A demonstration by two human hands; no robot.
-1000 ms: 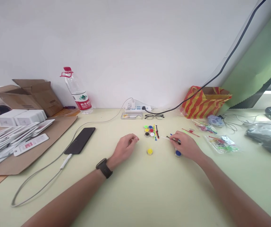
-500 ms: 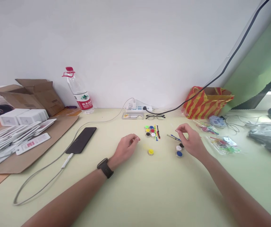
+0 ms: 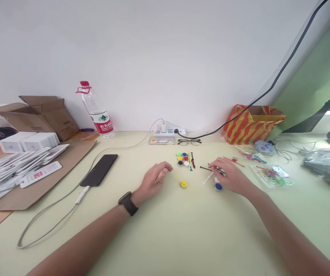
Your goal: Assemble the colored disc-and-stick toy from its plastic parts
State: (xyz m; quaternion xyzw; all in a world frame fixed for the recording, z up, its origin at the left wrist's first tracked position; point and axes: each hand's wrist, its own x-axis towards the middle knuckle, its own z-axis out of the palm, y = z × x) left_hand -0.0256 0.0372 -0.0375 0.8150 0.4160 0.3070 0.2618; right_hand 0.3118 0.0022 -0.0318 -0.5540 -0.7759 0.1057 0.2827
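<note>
My right hand point(image 3: 230, 176) rests on the pale green table point(image 3: 182, 230), its fingers pinched on a thin black stick point(image 3: 205, 168) that points left. A white stick point(image 3: 208, 178) lies just below it, and a blue round cap point(image 3: 218, 186) sits beside the palm. My left hand point(image 3: 155, 178), with a black watch point(image 3: 127, 203) on the wrist, lies loosely curled and holds nothing I can see. A yellow cap point(image 3: 183, 184) sits between the hands. Beyond them is a cluster of small coloured caps and sticks point(image 3: 185, 159).
A black phone point(image 3: 98, 170) on a white cable lies left of centre, beside cardboard with white packets point(image 3: 18, 168). At the back stand a water bottle point(image 3: 96, 111), a power strip point(image 3: 166, 132), glasses point(image 3: 189, 142) and a striped bag point(image 3: 249, 122). Plastic bags of coloured parts point(image 3: 271, 172) lie right.
My right hand lifted off the table with fingers apart, then came back down and closed on the black stick. The left hand hardly moved.
</note>
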